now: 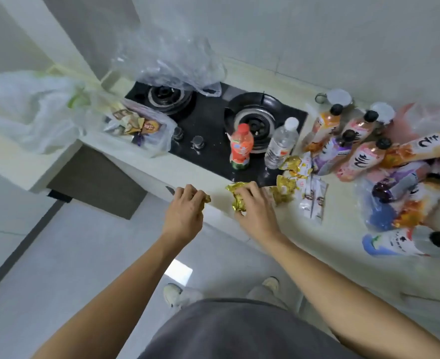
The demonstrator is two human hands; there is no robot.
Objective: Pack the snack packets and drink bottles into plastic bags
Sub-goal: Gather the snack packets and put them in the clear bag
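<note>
My left hand (186, 207) grips a small gold snack packet (206, 199) at the counter's front edge. Just to its right, my right hand (252, 206) curls round a larger crumpled gold packet (237, 198). More gold packets (285, 189) and white sachets (313, 200) lie to the right. On the stove stand an orange drink bottle (240, 147) and a clear water bottle (281, 143). Several juice bottles (356, 149) stand and lie at the far right. A clear plastic bag (146, 125) holding snacks sits left of the stove.
A black two-burner gas stove (208, 117) fills the middle of the counter, with a crumpled clear bag (177, 66) over its back left burner. A big white plastic bag (29, 110) lies at the far left. The grey floor and my shoes (173, 294) are below.
</note>
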